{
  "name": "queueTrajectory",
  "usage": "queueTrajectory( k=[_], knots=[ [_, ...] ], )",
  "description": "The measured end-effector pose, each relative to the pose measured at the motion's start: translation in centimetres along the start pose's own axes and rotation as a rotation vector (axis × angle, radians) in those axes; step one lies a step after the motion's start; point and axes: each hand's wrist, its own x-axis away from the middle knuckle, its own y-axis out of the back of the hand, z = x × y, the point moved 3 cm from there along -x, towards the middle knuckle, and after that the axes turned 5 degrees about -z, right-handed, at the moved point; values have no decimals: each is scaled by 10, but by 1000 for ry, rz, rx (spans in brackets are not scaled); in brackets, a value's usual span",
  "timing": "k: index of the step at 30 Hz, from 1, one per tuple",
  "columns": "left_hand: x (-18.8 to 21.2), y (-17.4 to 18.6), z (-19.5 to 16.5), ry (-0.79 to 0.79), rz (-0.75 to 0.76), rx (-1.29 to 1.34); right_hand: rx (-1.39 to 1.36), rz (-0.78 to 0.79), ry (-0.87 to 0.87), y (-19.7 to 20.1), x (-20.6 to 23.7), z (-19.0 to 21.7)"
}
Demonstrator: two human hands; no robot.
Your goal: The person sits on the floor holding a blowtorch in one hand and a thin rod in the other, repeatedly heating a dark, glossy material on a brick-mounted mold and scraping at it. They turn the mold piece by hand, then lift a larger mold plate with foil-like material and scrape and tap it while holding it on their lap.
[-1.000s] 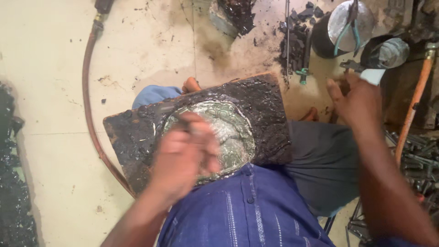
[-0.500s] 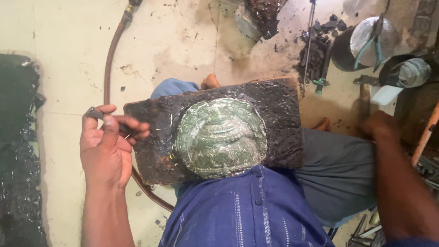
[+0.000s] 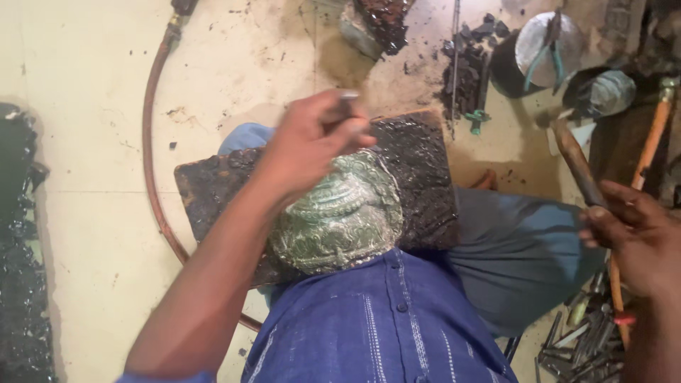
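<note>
**Embossed metal piece on pitch board, both hands holding tools**

Left hand (image 3: 312,145), centre of frame: clenched round a thin metal punch (image 3: 347,99). Only the top end of the punch visible above the fingers; tip hidden behind the hand, so contact with the work not confirmable.

Domed metal piece (image 3: 340,220), greenish, raised bead rows and ridges: just below centre, set into a dark board (image 3: 418,177) coated in black pitch. Upper left part of the piece covered by the left hand and forearm. Lower edge of board hidden behind the blue shirt (image 3: 376,333).

Right hand (image 3: 631,237), right edge of frame: closed on the wooden handle of a hammer (image 3: 574,167), handle running up and left from the fist. Hammer head blurred against the clutter behind, shape not resolved. Hand partly cut off by the frame edge.

Board resting across the lap; blue-grey trouser leg (image 3: 518,262) to its right.

Reddish hose (image 3: 152,142) curving down the left side of the pale floor (image 3: 85,213), passing behind the board. Round tin with pliers (image 3: 546,46) upper right. Heap of black pitch lumps (image 3: 464,71) upper centre-right. Pile of metal punches (image 3: 574,340) lower right, individual pieces hard to separate. Dark mass (image 3: 21,248) along the left edge, cut off, not identifiable.
</note>
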Motion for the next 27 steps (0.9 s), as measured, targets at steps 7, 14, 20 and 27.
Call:
queueTrajectory(
  k=[7, 14, 20, 27],
  knots=[
    [-55, -58, 13, -180, 133, -476, -205, 89, -106, -90, 83, 46],
    [-61, -53, 37, -255, 59, -717, 63, 200, -53, -110, 83, 93],
    [-51, -58, 36, -315, -3, -753, 63, 266, 98, -113, 75, 119],
    [-42, -63, 38, -307, -78, -908, -109, 212, 216, -116, 73, 123]
  ],
)
